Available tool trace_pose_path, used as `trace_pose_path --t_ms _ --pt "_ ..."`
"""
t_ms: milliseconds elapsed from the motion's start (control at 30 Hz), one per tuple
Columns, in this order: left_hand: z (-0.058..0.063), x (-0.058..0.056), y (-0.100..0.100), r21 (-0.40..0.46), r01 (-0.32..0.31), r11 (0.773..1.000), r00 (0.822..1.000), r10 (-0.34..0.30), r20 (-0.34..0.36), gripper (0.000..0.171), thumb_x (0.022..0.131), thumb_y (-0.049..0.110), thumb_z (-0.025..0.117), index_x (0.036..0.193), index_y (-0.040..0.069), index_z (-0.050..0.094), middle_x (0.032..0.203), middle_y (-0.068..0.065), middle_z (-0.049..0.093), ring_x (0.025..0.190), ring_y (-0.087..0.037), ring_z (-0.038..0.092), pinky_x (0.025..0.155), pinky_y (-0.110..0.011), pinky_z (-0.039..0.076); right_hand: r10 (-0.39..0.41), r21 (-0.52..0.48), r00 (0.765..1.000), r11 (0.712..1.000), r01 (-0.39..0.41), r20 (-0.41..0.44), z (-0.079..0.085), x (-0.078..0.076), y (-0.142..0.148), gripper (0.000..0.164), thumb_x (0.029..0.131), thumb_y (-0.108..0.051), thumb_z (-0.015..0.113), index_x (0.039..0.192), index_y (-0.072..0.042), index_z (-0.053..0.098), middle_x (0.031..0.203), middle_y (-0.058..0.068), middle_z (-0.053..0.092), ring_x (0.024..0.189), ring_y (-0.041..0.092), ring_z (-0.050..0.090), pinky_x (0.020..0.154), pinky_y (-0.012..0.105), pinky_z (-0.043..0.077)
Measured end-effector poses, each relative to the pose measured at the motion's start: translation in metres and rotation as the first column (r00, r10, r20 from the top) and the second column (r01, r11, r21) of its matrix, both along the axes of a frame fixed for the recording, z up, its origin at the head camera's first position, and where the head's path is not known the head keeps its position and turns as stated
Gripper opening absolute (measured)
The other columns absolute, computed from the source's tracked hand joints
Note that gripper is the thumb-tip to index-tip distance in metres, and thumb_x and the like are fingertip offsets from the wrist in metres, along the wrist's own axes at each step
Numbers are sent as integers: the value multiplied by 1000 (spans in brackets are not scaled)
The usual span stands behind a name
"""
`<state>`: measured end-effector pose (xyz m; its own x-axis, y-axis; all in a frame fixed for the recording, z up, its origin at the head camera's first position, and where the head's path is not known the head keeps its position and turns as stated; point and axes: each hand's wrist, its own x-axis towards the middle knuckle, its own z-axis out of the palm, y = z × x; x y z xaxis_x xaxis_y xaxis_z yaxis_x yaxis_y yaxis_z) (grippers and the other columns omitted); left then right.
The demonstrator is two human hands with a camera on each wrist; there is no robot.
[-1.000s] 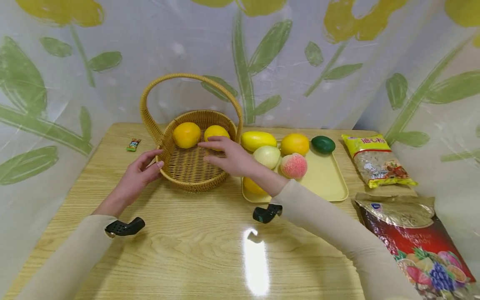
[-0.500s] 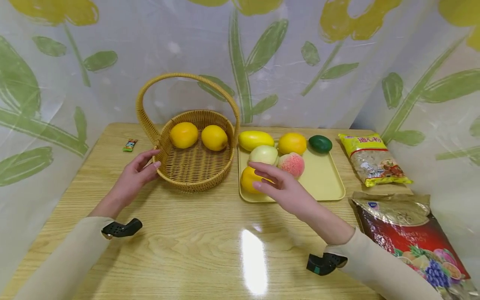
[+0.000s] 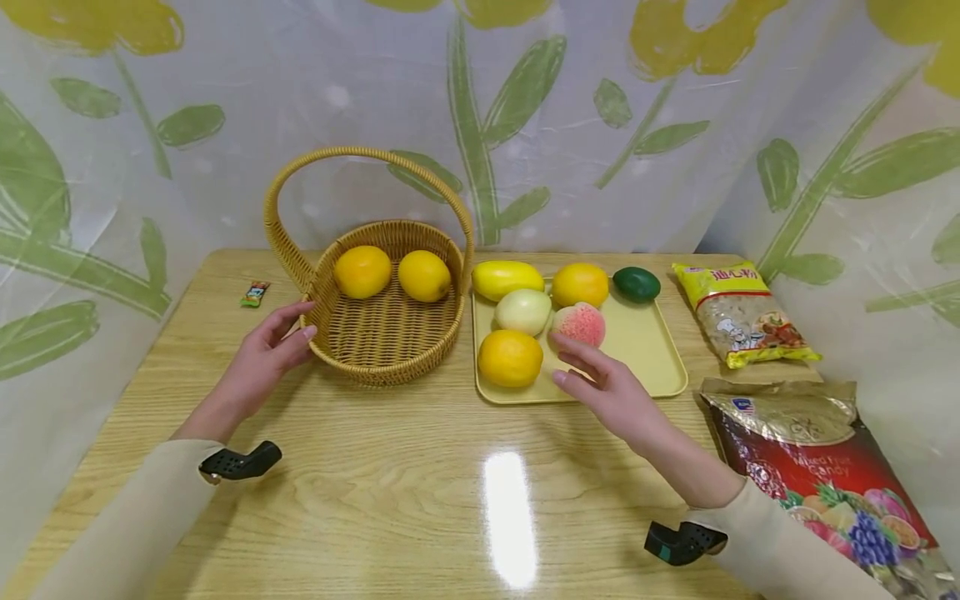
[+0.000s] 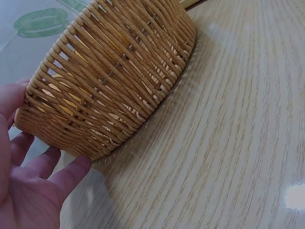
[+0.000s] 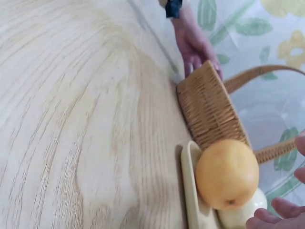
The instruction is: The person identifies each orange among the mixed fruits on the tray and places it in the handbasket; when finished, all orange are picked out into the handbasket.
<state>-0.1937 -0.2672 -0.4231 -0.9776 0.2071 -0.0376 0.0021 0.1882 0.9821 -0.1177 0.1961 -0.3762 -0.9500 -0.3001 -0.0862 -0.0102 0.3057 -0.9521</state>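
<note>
A round wicker basket [image 3: 382, 367] with a tall hoop handle holds an orange fruit [image 3: 363, 272] and a lemon [image 3: 424, 276]. My left hand [image 3: 262, 350] holds its left rim; in the left wrist view, the thumb reaches the rim and the fingers lie against the woven outside. Over the front of a pale yellow tray [image 3: 645, 367] is my right hand [image 3: 622, 400], fingers loosely bent, holding nothing. Close to its fingertips are a pink peach [image 3: 581, 323] and an orange [image 3: 510, 358], which also shows in the right wrist view beside a whitish round fruit [image 5: 240, 212].
Further back on the tray lie a long yellow fruit [image 3: 507, 280], another orange fruit [image 3: 580, 286] and a dark green fruit [image 3: 636, 285]. A yellow food packet [image 3: 746, 312] and a large red candy bag [image 3: 825, 475] lie right. A small wrapped sweet [image 3: 255, 293] lies left.
My right hand has moved from above the basket, beside the lemon, to the right and toward me over the tray. My left hand has stayed on the basket rim.
</note>
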Motion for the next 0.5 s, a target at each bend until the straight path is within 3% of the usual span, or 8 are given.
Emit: trace_pose_path --t_ms 233,500 --pt "0 1 1 -6 0 1000 1000 0 3 59 102 31 52 152 7 30 163 -11 10 144 -36 22 91 -17 51 2 20 1000 1000 -2 25 -9 -7 3 60 97 -33 62 151 -17 39 155 6 35 140 28 36 110 49 38" --pt "-2 -1 -1 27 16 1000 1000 -16 -2 58 103 27 52 152 8 29 163 -13 7 143 -38 22 92 -19 51 19 16 998 1000 -20 57 -17 -16 -3 64 95 -35 65 151 -18 39 156 2 34 140 30 36 112 52 35"
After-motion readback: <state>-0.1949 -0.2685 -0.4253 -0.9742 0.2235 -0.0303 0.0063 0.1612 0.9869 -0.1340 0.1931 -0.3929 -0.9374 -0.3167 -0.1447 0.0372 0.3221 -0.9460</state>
